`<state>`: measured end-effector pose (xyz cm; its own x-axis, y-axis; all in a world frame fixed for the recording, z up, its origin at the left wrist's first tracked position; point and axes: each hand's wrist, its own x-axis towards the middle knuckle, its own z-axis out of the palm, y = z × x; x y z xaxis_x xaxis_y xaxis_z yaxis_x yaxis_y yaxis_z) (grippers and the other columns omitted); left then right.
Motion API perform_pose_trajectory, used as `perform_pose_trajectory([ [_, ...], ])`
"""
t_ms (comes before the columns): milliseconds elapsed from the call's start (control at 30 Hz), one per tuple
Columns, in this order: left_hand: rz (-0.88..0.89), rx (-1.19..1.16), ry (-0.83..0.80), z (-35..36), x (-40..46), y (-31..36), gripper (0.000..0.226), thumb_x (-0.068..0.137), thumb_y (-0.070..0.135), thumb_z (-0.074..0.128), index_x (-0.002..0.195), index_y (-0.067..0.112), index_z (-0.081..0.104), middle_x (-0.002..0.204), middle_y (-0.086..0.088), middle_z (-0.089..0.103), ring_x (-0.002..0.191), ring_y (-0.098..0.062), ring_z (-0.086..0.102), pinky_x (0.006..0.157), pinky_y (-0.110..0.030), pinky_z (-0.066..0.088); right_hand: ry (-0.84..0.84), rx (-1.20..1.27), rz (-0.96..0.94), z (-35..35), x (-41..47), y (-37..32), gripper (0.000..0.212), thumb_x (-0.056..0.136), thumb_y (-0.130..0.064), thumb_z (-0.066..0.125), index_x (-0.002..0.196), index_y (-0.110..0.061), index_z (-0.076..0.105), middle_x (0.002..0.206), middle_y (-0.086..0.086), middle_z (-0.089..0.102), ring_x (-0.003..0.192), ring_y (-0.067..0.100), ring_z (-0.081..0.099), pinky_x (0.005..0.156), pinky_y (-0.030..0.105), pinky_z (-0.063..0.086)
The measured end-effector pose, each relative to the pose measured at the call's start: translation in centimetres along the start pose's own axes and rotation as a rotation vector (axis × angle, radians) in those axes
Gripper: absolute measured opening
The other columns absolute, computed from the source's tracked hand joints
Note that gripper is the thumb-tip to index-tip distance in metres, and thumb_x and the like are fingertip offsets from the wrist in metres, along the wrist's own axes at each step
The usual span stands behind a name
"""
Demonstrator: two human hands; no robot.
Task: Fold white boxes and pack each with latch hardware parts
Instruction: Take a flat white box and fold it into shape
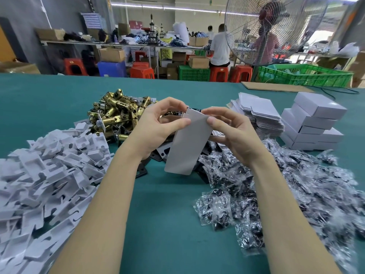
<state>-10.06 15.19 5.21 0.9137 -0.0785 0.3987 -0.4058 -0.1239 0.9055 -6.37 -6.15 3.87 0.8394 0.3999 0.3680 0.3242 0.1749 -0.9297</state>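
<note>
Nearest me the green counter (164, 224) is bare between two heaps: white inserts (45, 175) to my left, bagged screws (276, 194) to my right.

Above that gap I hold one white box (187, 143) in the air, tilted, its far end up at my fingers. My left hand (158, 125) pinches the top left corner between thumb and curled fingers. My right hand (229, 131) grips the top right edge, thumb on the face and fingers behind. Something dark shows at the open top end, so I judge this box is loaded and I am tucking its end flap; I cannot tell just what is inside.

Under the box lie dark plates (162, 153). Beyond my left hand is the heap of brass latches (116, 113). Beyond my right hand stands a stack of flat blanks (258, 113), and right of it a pile of closed boxes (312, 123), which I take as finished.

Only a small pile is done. The heaps of parts and blanks are large, so I reckon most of the job is left.
</note>
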Motion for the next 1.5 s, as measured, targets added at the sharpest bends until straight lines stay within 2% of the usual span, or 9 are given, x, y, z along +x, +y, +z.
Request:
perform_pose_trajectory([
  [200, 0.019, 0.010, -0.010, -0.3, 0.0, -0.2, 0.018, 0.091, 0.004, 0.074, 0.099, 0.018, 0.064, 0.120, -0.009, 0.069, 0.101, -0.025, 0.074, 0.089, -0.043, 0.062, 0.011, -0.020, 0.005, 0.0, 0.1, -0.2, 0.020, 0.093, -0.017, 0.068, 0.098, -0.031, 0.081, 0.103, -0.007, 0.076, 0.101, 0.008, 0.070, 0.082, 0.033, 0.060],
  [400, 0.059, 0.099, -0.018, 0.4, -0.1, -0.8, 0.029, 0.096, 0.011, 0.072, 0.113, 0.034, 0.067, 0.120, 0.003, 0.067, 0.093, -0.015, 0.076, 0.079, -0.031, 0.063, 0.066, -0.133, 0.006, -0.4, -0.1, -0.2, 0.025, 0.098, -0.010, 0.067, 0.097, -0.029, 0.082, 0.103, 0.001, 0.076, 0.100, 0.011, 0.071, 0.080, 0.034, 0.061],
  [600, 0.059, 0.070, 0.019, 0.3, 0.2, -0.8, 0.019, 0.093, 0.011, 0.076, 0.107, 0.024, 0.074, 0.118, 0.004, 0.073, 0.099, -0.017, 0.076, 0.085, -0.033, 0.062, 0.030, -0.187, -0.030, -0.2, -0.1, -0.5, 0.019, 0.100, -0.012, 0.063, 0.103, -0.025, 0.077, 0.108, 0.006, 0.074, 0.098, 0.006, 0.068, 0.077, 0.028, 0.059],
  [800, 0.062, 0.032, 0.013, 0.3, 0.3, -1.1, 0.015, 0.096, 0.011, 0.072, 0.110, 0.017, 0.070, 0.121, -0.002, 0.070, 0.098, -0.018, 0.076, 0.079, -0.030, 0.062, 0.018, -0.248, -0.055, 0.8, 0.2, -0.2, 0.022, 0.098, -0.015, 0.069, 0.114, -0.028, 0.077, 0.110, -0.012, 0.075, 0.100, 0.013, 0.073, 0.084, 0.035, 0.062],
  [900, 0.057, -0.003, 0.008, 0.3, 0.3, -1.1, 0.028, 0.096, 0.012, 0.072, 0.119, 0.026, 0.065, 0.123, 0.002, 0.069, 0.103, -0.016, 0.074, 0.082, -0.031, 0.061, 0.042, -0.250, -0.076, 0.9, 0.4, -0.1, 0.024, 0.097, -0.014, 0.070, 0.114, -0.029, 0.078, 0.111, -0.007, 0.077, 0.104, 0.013, 0.072, 0.087, 0.037, 0.062],
  [1067, -0.194, 0.120, -0.040, -0.2, 0.3, -1.3, 0.065, 0.081, 0.037, 0.086, 0.136, 0.039, 0.050, 0.121, 0.017, 0.066, 0.100, 0.003, 0.070, 0.072, -0.018, 0.056, 0.231, -0.205, -0.111, 0.5, 0.7, 0.3, 0.022, 0.097, -0.017, 0.070, 0.115, -0.027, 0.078, 0.114, 0.000, 0.077, 0.102, 0.009, 0.068, 0.091, 0.032, 0.058],
  [1233, -0.447, 0.139, -0.219, -1.5, -0.4, -2.2, 0.046, 0.080, 0.042, 0.085, 0.122, 0.033, 0.067, 0.115, 0.005, 0.073, 0.094, -0.008, 0.074, 0.068, -0.024, 0.059, 0.437, -0.140, -0.055, -0.1, 1.1, 1.0, 0.018, 0.099, -0.022, 0.068, 0.105, -0.035, 0.080, 0.101, -0.016, 0.076, 0.093, 0.001, 0.065, 0.087, 0.038, 0.058],
  [1433, -0.343, -0.057, 0.083, -0.7, 0.3, -2.5, 0.025, 0.087, 0.026, 0.082, 0.109, 0.027, 0.069, 0.083, 0.010, 0.077, 0.060, -0.011, 0.071, 0.055, -0.020, 0.057, 0.315, -0.449, 0.154, -1.0, 0.7, 2.0, 0.049, 0.102, -0.022, 0.057, 0.146, -0.042, 0.048, 0.130, -0.012, 0.057, 0.107, -0.002, 0.059, 0.072, 0.016, 0.048],
  [1500, -0.382, -0.140, 0.176, -0.5, 0.6, -2.6, 0.021, 0.091, 0.026, 0.079, 0.108, 0.019, 0.068, 0.080, 0.001, 0.074, 0.055, -0.012, 0.068, 0.053, -0.020, 0.056, 0.139, -0.559, 0.145, -0.8, 0.4, 2.0, 0.067, 0.096, -0.010, 0.058, 0.151, -0.044, 0.040, 0.140, -0.015, 0.047, 0.126, 0.008, 0.055, 0.089, 0.018, 0.049],
])
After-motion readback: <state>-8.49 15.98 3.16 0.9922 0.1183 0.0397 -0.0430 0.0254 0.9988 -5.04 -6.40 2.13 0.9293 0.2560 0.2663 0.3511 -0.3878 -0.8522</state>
